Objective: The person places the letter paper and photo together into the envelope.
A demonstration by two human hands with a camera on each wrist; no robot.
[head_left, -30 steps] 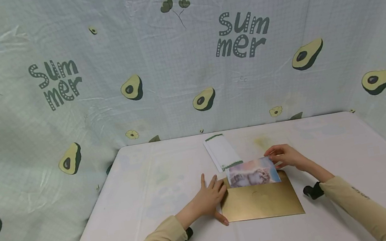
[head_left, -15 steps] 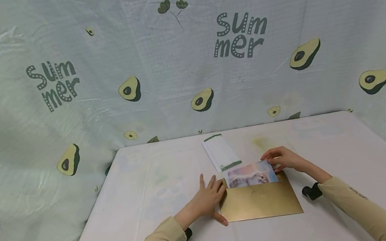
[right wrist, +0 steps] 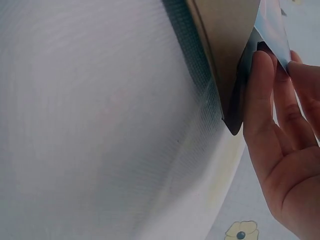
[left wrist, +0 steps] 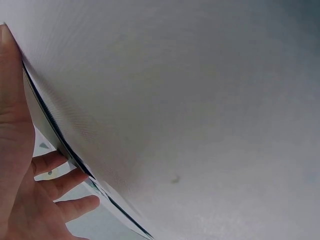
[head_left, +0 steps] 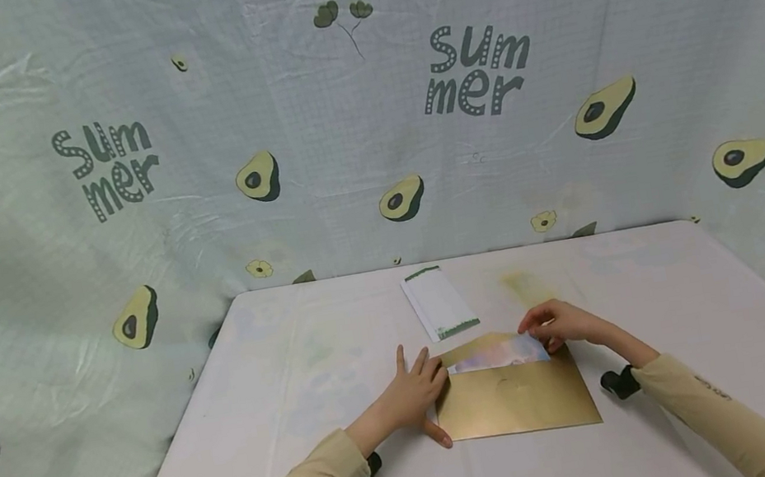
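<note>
A gold envelope (head_left: 517,405) lies on the table with its pointed flap unfolded toward the far side. Out of its mouth shows the upper strip of a picture card (head_left: 494,354) in pink and blue; the lower part is hidden inside. My left hand (head_left: 411,396) rests on the envelope's left edge, fingers spread and thumb near the lower left corner. At the card's upper right corner, my right hand (head_left: 561,324) pinches it. The right wrist view has the card (right wrist: 274,25) between thumb and fingers, beside the envelope's corner (right wrist: 232,120).
A white paper packet (head_left: 439,300) with green printed ends lies just beyond the envelope. Behind the white-covered table (head_left: 321,323) hangs a sheet (head_left: 318,115) printed with avocados and lettering. A black wrist device (head_left: 619,382) sits under the right forearm.
The picture card has slid down toward me into the envelope, so less of it shows and the flap is uncovered. My right hand has moved down with it; my left hand stays put.
</note>
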